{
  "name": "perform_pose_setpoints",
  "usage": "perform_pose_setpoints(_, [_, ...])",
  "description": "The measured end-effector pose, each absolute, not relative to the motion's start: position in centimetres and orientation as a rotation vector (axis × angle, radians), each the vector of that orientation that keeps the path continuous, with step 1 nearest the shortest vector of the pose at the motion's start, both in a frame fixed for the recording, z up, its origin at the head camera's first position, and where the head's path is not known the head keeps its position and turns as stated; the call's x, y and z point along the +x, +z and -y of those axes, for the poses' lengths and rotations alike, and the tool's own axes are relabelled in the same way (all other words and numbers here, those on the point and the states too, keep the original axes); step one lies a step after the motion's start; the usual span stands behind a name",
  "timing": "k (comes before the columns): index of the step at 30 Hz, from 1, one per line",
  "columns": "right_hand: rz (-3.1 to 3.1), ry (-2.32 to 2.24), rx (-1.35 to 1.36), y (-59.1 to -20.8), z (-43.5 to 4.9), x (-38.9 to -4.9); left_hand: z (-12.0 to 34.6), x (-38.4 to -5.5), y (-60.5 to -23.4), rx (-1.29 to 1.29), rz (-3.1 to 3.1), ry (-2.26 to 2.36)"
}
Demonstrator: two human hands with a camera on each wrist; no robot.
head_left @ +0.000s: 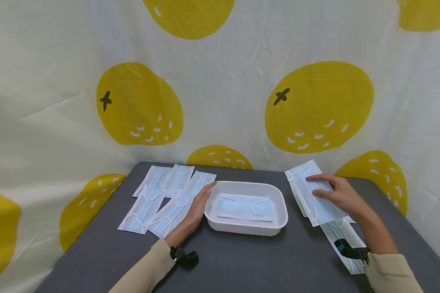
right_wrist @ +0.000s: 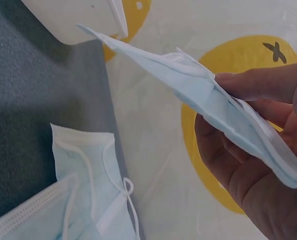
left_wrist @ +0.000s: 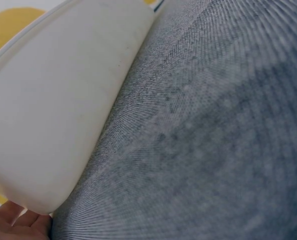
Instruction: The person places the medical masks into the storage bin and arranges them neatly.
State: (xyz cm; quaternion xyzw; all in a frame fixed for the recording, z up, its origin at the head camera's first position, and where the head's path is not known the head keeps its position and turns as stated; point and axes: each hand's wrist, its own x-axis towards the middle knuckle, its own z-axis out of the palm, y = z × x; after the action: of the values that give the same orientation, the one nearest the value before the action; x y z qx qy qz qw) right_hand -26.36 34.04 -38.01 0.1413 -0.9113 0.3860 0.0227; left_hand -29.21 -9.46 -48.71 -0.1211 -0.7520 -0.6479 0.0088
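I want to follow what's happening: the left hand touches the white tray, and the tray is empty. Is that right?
Not quite: the white tray isn't empty. The head view shows a mask lying in it. The left hand does touch the tray.

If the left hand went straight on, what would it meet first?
Likely the white plastic tray, whose left side the left hand seems to touch; beyond, perhaps the fruit-print curtain, though depth is unclear.

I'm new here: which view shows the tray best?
The head view: nearly all the tray shows, with a mask inside. The left wrist view shows only its outside; the right wrist view, a cropped part.
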Motion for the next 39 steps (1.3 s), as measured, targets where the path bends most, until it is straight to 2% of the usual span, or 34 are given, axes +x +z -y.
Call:
perform_pose_setpoints(18, [2.834, 1.165, 0.497, -37.3, -29.9, -26.4, 9.6, -29.0, -48.6, -0.377, 2.339, -2.044])
perform_pose_setpoints(39, [2.906, 1.152, 0.666, -36.3, -25.6, -29.1, 9.5, -29.2, -48.4, -0.374, 2.337, -2.072])
